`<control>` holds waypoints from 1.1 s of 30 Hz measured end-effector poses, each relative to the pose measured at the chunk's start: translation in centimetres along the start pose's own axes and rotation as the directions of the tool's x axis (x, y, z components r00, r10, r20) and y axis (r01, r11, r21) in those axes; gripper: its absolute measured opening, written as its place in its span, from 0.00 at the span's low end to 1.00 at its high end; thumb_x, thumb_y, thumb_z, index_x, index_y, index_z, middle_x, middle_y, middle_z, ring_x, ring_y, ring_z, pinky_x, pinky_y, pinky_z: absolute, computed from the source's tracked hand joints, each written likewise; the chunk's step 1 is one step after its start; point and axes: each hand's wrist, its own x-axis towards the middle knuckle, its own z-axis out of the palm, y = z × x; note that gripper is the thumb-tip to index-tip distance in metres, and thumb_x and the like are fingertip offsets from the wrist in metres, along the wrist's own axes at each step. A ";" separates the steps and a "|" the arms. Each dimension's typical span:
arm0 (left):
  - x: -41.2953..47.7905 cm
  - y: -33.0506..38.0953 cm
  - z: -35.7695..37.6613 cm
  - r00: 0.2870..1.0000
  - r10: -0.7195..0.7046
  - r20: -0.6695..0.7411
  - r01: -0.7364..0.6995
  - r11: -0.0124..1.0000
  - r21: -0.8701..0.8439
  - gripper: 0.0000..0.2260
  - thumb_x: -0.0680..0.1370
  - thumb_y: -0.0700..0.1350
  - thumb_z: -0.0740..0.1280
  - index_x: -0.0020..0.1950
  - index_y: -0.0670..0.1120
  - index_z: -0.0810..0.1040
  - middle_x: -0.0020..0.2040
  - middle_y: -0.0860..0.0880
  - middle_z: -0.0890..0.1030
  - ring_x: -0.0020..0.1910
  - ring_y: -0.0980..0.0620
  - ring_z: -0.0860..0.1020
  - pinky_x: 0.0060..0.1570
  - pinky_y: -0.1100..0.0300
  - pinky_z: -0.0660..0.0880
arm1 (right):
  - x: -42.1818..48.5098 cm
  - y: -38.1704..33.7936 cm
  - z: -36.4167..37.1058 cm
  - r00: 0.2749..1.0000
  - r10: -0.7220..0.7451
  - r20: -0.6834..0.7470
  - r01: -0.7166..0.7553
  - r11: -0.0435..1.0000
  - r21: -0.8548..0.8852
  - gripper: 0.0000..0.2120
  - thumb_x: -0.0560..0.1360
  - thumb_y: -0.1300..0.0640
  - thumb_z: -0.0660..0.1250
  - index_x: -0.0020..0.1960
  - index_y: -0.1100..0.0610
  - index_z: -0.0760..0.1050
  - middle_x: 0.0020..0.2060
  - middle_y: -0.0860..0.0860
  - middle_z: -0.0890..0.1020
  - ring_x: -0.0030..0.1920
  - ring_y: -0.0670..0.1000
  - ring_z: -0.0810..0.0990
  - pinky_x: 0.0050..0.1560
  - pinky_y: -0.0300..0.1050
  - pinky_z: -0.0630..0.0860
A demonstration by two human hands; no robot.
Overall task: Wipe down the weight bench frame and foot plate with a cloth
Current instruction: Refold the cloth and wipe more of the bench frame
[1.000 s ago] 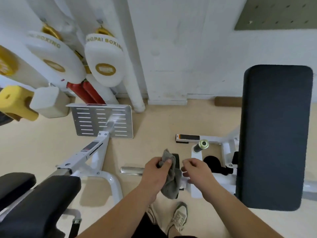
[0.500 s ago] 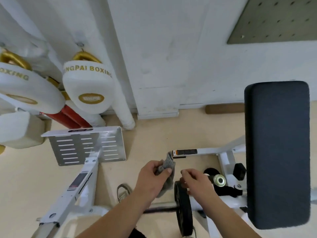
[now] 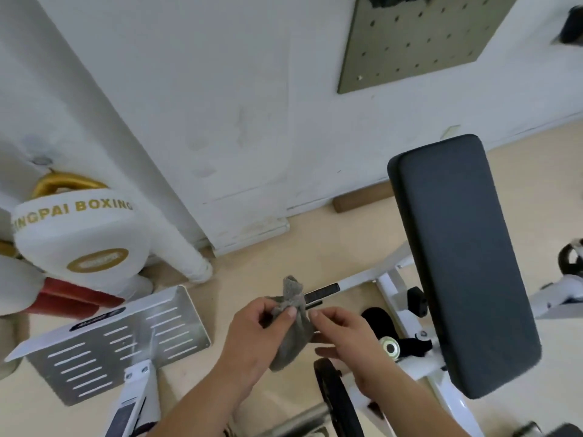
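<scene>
My left hand [image 3: 252, 335] grips a grey cloth [image 3: 291, 329] in front of me, bunched and hanging down from the fingers. My right hand [image 3: 350, 339] is just to its right, fingertips pinching the cloth's edge. Beyond the hands runs the white bench frame [image 3: 366, 280], with a black label strip near its end. The black back pad [image 3: 460, 263] rises on the right. At lower left lies the slotted metal foot plate [image 3: 116, 342] on its own white beam [image 3: 135, 402].
A black weight plate [image 3: 337, 402] on a steel bar stands below my right hand. White boxing pads [image 3: 82, 238] and red rolls lean at the left wall beside a white pipe [image 3: 176, 228]. A pegboard [image 3: 419, 36] hangs on the wall. Beige floor lies between plate and frame.
The view has tilted up and moved closer to the wall. Both hands stay together on the cloth, which is now more bunched, and my right fingers have closed onto its edge.
</scene>
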 end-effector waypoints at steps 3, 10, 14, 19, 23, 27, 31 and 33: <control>0.7 1.7 1.9 0.992 0.043 0.122 -0.064 0.982 0.179 0.10 0.79 0.55 0.71 0.42 0.51 0.82 0.36 0.55 0.82 0.34 0.60 0.77 0.35 0.70 0.71 | -0.6 -0.4 -2.0 0.994 -0.004 -0.111 -0.001 0.999 -0.048 0.09 0.80 0.48 0.70 0.52 0.53 0.83 0.46 0.51 0.87 0.51 0.53 0.86 0.54 0.52 0.82; 5.3 3.3 6.1 0.897 0.144 0.417 -0.304 0.887 0.348 0.08 0.77 0.49 0.75 0.40 0.50 0.80 0.34 0.55 0.80 0.32 0.61 0.74 0.34 0.69 0.69 | 0.5 1.6 -3.7 0.932 0.006 -0.362 0.000 1.000 0.018 0.04 0.78 0.50 0.70 0.47 0.46 0.84 0.37 0.42 0.85 0.40 0.42 0.83 0.42 0.41 0.78; 8.8 2.5 6.9 0.806 0.087 0.586 -0.358 0.859 0.365 0.04 0.76 0.46 0.75 0.47 0.56 0.84 0.40 0.59 0.84 0.40 0.59 0.81 0.42 0.62 0.77 | -0.1 3.1 -2.5 0.866 0.149 -0.478 -0.051 0.976 0.212 0.08 0.77 0.48 0.70 0.44 0.49 0.84 0.35 0.50 0.83 0.37 0.47 0.80 0.50 0.53 0.84; 9.3 2.5 7.2 0.640 0.019 0.768 -0.432 0.836 0.339 0.05 0.81 0.48 0.70 0.47 0.54 0.85 0.42 0.59 0.85 0.41 0.63 0.81 0.43 0.68 0.75 | -1.7 3.3 0.1 0.745 0.295 -0.598 0.092 0.843 0.531 0.07 0.80 0.53 0.70 0.47 0.54 0.84 0.41 0.57 0.83 0.40 0.54 0.80 0.37 0.38 0.80; 8.2 2.7 7.3 0.575 -0.158 0.803 -0.238 0.906 0.350 0.11 0.83 0.45 0.67 0.42 0.44 0.82 0.33 0.48 0.80 0.32 0.48 0.71 0.36 0.55 0.70 | -3.6 4.0 2.0 0.687 0.310 -0.658 0.141 0.830 0.539 0.10 0.81 0.50 0.68 0.46 0.54 0.84 0.40 0.56 0.84 0.40 0.53 0.82 0.38 0.40 0.76; 7.6 2.7 7.7 0.572 -0.076 0.817 -0.398 0.845 0.357 0.11 0.82 0.49 0.68 0.43 0.46 0.83 0.35 0.49 0.82 0.36 0.53 0.77 0.38 0.59 0.75 | -4.2 5.3 2.4 0.665 0.306 -0.681 0.152 0.838 0.524 0.12 0.81 0.50 0.67 0.45 0.53 0.84 0.35 0.50 0.82 0.37 0.48 0.78 0.40 0.41 0.73; 8.7 2.4 8.5 0.513 -0.091 0.854 -0.441 0.825 0.353 0.10 0.83 0.51 0.68 0.44 0.50 0.84 0.39 0.48 0.84 0.40 0.53 0.81 0.48 0.46 0.82 | -2.4 6.4 2.2 0.665 0.306 -0.681 0.138 0.846 0.515 0.09 0.80 0.50 0.67 0.46 0.49 0.84 0.37 0.47 0.84 0.44 0.50 0.84 0.47 0.42 0.80; 9.6 2.1 9.0 0.495 -0.063 0.867 -0.486 0.807 0.336 0.09 0.83 0.51 0.68 0.45 0.51 0.84 0.39 0.48 0.84 0.40 0.53 0.80 0.47 0.46 0.82 | -0.7 7.1 2.2 0.682 0.266 -0.681 0.149 0.862 0.485 0.08 0.80 0.50 0.67 0.46 0.45 0.85 0.39 0.49 0.85 0.47 0.55 0.85 0.54 0.53 0.83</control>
